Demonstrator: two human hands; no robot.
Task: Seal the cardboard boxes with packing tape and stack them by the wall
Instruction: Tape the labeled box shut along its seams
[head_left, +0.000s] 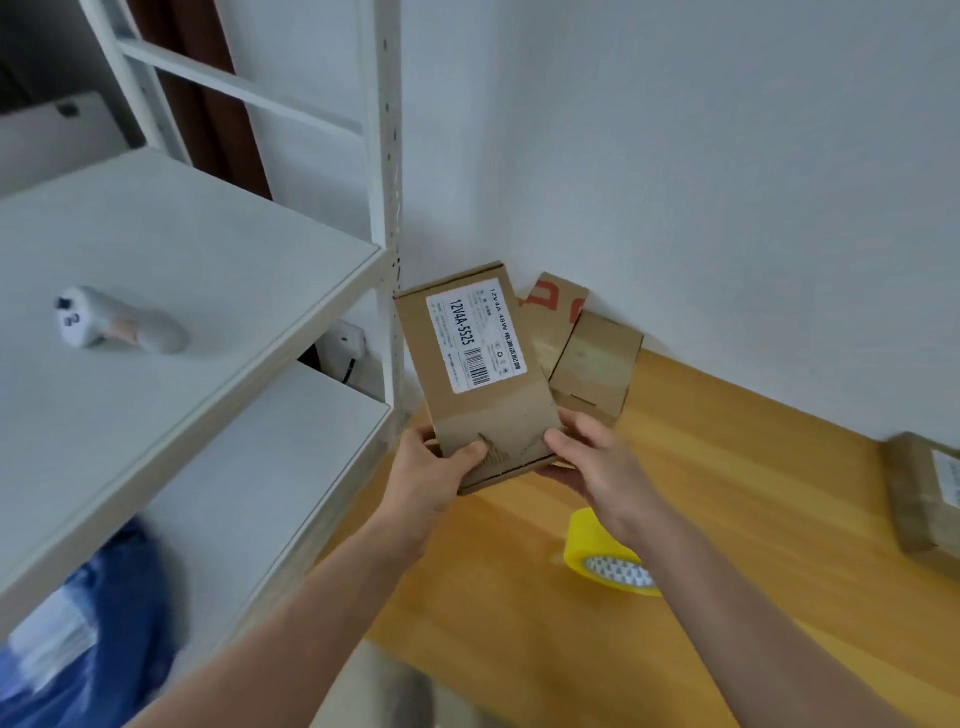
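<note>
Just right of the white shelving unit (387, 208), a labelled cardboard box (475, 374) is held by its near end. The left hand (436, 467) pinches the left corner, thumb on top, and the right hand (592, 457) curls round the right corner. Farther right of the unit, a plain small box (597, 358) and a red-printed box (553, 306) sit against the wall (727, 156), with a yellow tape roll (597, 551) on the wooden floor (727, 493).

held box (480, 374): matt brown cardboard, creased, white paper label | tape roll (605, 556): glossy yellow plastic film | floor (753, 519): smooth wood-grain, slight sheen | shelf (156, 291): matt white, smooth | wall (701, 182): matt white
</note>
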